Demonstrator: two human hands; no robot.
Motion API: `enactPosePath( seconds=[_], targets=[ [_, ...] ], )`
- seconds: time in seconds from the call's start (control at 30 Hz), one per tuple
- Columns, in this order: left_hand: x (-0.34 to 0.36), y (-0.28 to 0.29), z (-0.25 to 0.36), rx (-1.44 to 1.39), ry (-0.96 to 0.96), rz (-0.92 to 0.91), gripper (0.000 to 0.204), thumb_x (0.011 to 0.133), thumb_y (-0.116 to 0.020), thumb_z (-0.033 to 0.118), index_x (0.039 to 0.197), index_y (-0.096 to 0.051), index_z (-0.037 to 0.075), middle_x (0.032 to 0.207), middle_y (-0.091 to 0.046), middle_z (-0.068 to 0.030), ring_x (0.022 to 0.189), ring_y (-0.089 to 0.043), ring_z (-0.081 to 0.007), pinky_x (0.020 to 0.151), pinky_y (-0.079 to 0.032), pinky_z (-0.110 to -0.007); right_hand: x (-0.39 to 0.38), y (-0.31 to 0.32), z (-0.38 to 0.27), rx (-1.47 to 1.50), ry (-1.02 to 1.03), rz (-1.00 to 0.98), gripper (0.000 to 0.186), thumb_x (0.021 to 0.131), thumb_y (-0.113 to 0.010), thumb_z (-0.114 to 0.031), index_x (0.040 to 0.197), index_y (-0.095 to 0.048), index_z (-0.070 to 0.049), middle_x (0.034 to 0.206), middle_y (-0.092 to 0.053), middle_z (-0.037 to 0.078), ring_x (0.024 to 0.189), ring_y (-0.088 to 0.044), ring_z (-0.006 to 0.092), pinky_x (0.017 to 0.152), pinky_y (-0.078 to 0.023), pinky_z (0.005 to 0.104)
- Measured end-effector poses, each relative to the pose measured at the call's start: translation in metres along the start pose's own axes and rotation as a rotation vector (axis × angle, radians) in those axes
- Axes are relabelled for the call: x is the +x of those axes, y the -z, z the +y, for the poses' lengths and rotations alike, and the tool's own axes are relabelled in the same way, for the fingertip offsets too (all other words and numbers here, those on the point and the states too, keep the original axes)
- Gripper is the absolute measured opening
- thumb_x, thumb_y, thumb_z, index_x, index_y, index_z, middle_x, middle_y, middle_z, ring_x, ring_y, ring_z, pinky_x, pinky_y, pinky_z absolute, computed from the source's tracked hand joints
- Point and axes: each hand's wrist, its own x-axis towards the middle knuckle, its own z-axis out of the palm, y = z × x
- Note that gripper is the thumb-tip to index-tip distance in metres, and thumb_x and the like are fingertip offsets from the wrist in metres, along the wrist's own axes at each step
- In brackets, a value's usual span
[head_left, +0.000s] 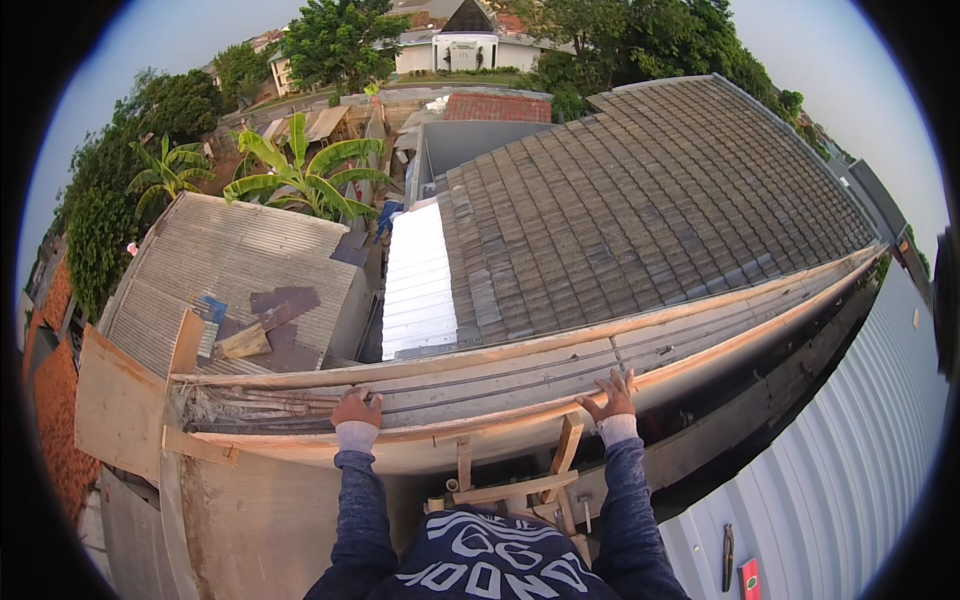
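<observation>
In front of me runs a long wooden formwork trough, its near side board (500, 420) parallel to its far side board (500, 355). Thin steel bars (480, 388) lie lengthwise in it. My left hand (357, 408) is closed over the top of the near board, towards the trough's left end. Further right, my right hand (611, 396) rests on the same board with its fingers spread. Neither hand carries a tool. Below, wooden braces (565, 455) prop the near board from outside.
A plywood sheet (120, 405) stands at the trough's left end. Beyond lie a tiled roof (640, 200), a white metal sheet (420, 280) and a corrugated roof (220, 250). Lower right, pliers (728, 557) and a red object (749, 578) rest on a ribbed metal roof (800, 480), beside a dark gap.
</observation>
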Motion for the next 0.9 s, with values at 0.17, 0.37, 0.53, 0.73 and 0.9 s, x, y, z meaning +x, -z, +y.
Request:
enactPosePath(
  seconds=[0.17,0.37,0.53,0.73,0.9],
  targets=[
    [-0.001,0.002,0.003,0.004,0.007,-0.001,0.041,0.08,-0.068,0.04,0.11,-0.069,0.01,0.117,-0.064,-0.0117,0.107,-0.062,-0.0303,0.091,-0.049,-0.042,0.001,0.001,0.001,-0.022,-0.007,-0.012,0.061,0.068,-0.081,-0.047,0.114,-0.067,-0.009,0.145,-0.04,0.017,0.144,-0.012,0.0389,0.115,-0.026,0.0434],
    [-0.001,0.0,-0.001,0.002,0.008,0.006,0.041,0.081,-0.068,0.04,0.11,-0.069,0.012,0.117,-0.064,-0.0102,0.107,-0.062,-0.0299,0.091,-0.049,-0.042,-0.001,0.002,-0.003,-0.003,-0.001,-0.017,0.062,0.069,-0.08,-0.048,0.115,-0.066,-0.009,0.145,-0.04,0.016,0.144,-0.011,0.0386,0.114,-0.027,0.0432],
    [0.0,0.0,-0.004,0.0,-0.005,0.021,0.038,0.081,-0.067,0.039,0.11,-0.07,0.015,0.116,-0.065,-0.0101,0.107,-0.062,-0.0298,0.09,-0.049,-0.043,-0.002,0.002,-0.006,0.006,0.008,-0.008,0.061,0.069,-0.08,-0.047,0.115,-0.066,-0.009,0.144,-0.041,0.018,0.143,-0.012,0.04,0.114,-0.028,0.0444],
    [0.0,0.006,0.008,0.05,0.003,-0.048,0.039,0.082,-0.065,0.039,0.112,-0.07,0.015,0.114,-0.066,-0.0117,0.104,-0.063,-0.0315,0.088,-0.05,-0.042,0.001,0.003,0.0,-0.076,-0.029,-0.06,0.065,0.072,-0.076,-0.052,0.122,-0.063,-0.012,0.147,-0.039,0.017,0.144,-0.01,0.042,0.115,-0.026,0.0461],
    [0.006,-0.007,-0.007,0.053,-0.016,-0.044,0.038,0.083,-0.065,0.038,0.112,-0.07,0.014,0.115,-0.066,-0.0109,0.103,-0.064,-0.0313,0.088,-0.05,-0.042,0.006,0.012,-0.013,-0.031,-0.103,-0.182,0.067,0.075,-0.072,-0.053,0.126,-0.06,-0.01,0.151,-0.031,0.017,0.146,-0.001,0.0375,0.117,-0.021,0.0439]
  ],
)
